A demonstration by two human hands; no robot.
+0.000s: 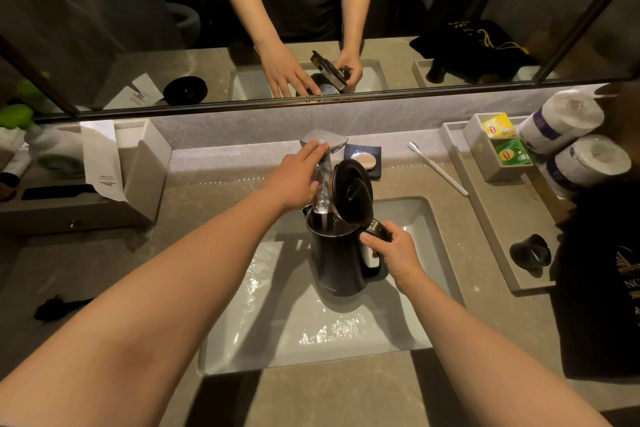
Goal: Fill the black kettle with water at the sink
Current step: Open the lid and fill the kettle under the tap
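Note:
The black kettle stands upright in the white sink, its lid hinged open and tilted back. My right hand grips the kettle's handle at its right side. A stream of water runs from the chrome faucet down into the kettle's mouth. My left hand rests on the faucet's lever, fingers stretched over it.
A soap dish sits behind the kettle and a white toothbrush lies to its right. A tray at the right holds tea bags, paper rolls and a black cup. A grey organiser stands at the left. The mirror runs along the back wall.

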